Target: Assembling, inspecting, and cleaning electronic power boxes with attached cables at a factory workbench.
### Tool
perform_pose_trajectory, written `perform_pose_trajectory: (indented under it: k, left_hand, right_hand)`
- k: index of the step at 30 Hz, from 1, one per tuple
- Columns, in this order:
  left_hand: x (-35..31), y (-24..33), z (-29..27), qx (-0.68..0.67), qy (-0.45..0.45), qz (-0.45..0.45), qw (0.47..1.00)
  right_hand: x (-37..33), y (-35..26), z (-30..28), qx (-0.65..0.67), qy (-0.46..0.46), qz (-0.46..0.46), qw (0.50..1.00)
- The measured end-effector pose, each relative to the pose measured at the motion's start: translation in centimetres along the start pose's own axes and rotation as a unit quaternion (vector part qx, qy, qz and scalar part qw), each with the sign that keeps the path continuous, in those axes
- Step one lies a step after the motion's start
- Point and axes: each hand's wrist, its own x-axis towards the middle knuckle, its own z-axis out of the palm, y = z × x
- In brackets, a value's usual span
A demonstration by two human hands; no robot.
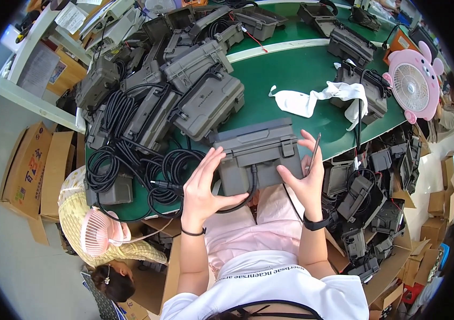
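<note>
A dark grey plastic box [259,173] with a ribbed lid and a front latch is held at the table's near edge, its lid down. My left hand [201,184] grips its left side, fingers along the edge and thumb below. My right hand [308,178] holds the right side, the thumb pressed to the front corner. A thin metal tool [315,151], its exact kind unclear, sticks up between that hand's fingers. A black cable [254,181] leaves the box's front and curves down to the left. Coiled black cables [176,165] lie beside my left hand.
Similar grey boxes [208,104] are heaped on the green table [269,69] to the left. A white cloth strip [296,102] and a pink fan [412,82] are at the right. Cartons of boxes [357,197] stand below. Another person [80,205] bends down at the left.
</note>
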Motion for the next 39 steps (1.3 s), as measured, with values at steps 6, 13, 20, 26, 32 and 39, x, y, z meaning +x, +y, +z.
perform_pose_trajectory:
  k: [6, 13, 20, 26, 32, 39]
  left_hand:
    - [-0.1, 0.2, -0.3, 0.021, -0.011, -0.031, 0.999]
    - [-0.5, 0.2, -0.1, 0.013, -0.010, -0.009, 1.000]
    - [-1.8, -0.1, 0.6, -0.022, 0.022, 0.047, 0.998]
    - [-3.1, -0.8, 1.7, -0.112, 0.018, 0.053, 0.992]
    - [-2.1, -0.3, 1.2, -0.086, 0.004, 0.014, 0.996]
    - [-0.8, -1.9, 1.7, -0.072, 0.005, 0.059, 0.996]
  right_hand:
    - [0.3, -2.6, -0.4, -0.052, -0.030, 0.100, 0.993]
    - [0.6, -2.1, -1.6, -0.026, -0.087, 0.068, 0.994]
    - [0.9, -2.7, -2.4, -0.006, -0.113, 0.030, 0.993]
    - [0.3, -2.0, -2.1, -0.015, -0.081, -0.021, 0.996]
    - [1.1, -3.0, -1.5, -0.104, -0.078, -0.060, 0.990]
    - [3.9, -4.0, 0.4, -0.239, -0.066, -0.201, 0.948]
